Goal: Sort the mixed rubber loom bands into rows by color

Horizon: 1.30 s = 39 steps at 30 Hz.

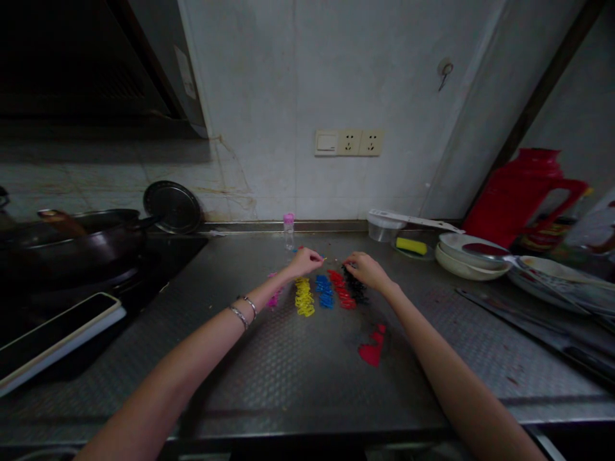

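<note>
My left hand [307,261] is closed in a pinch on a small yellow piece [325,258] that sticks out past the fingertips. Below that wrist lie a row of thin yellow pieces [304,297] and some pink pieces [273,298], partly hidden by my forearm. Blue pieces [325,292] and red pieces [341,290] form neighbouring rows to the right. With fingers drawn together, my right hand [366,267] is at the far end of the black pieces [356,288]; whatever the fingertips hold is hidden. A small clear bottle with a pink cap [288,232] stands behind my left hand.
A torn red scrap [373,347] lies on the metal counter [269,378]. At left are a wok [86,237] and a phone-like device [57,336]. Bowls [473,256], a knife [523,326], a yellow roll [411,246] and a red thermos [516,198] crowd the right.
</note>
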Available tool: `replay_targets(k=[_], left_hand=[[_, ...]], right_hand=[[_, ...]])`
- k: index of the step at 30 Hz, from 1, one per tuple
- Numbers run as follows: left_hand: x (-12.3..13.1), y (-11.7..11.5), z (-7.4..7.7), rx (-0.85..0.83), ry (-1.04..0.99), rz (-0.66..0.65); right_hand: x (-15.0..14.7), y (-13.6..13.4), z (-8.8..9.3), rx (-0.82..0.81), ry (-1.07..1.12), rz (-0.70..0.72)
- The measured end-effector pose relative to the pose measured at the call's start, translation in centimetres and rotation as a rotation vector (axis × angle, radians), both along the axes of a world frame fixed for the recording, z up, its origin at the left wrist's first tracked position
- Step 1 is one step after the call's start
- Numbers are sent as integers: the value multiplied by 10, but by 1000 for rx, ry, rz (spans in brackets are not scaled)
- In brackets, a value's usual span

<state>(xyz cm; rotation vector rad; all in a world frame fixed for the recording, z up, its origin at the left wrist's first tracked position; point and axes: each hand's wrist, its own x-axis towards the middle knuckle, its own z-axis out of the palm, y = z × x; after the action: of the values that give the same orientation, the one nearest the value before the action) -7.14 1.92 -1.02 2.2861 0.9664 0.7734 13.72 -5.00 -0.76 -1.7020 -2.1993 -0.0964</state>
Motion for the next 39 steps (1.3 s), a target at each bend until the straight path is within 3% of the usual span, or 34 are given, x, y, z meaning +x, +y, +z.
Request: replay_targets(k=[7,10,18,29,39], left_hand=[[-70,35,-4,-44,-283,393],[-92,41,-13,-92,-334,473],[-104,38,-30,-157,-423,473],[-102,33,-27,-150,-410,451],[-102,32,-27,-135,-391,453]], right_hand=[[-1,0,-1,-9,-9,-8],[-1,0,-1,-13,-15,-7],[-5,1,-3,-32,-34,-1],[-34,21,10,-87,-78,-8],[-49,54,-4,-153,-130,-53]])
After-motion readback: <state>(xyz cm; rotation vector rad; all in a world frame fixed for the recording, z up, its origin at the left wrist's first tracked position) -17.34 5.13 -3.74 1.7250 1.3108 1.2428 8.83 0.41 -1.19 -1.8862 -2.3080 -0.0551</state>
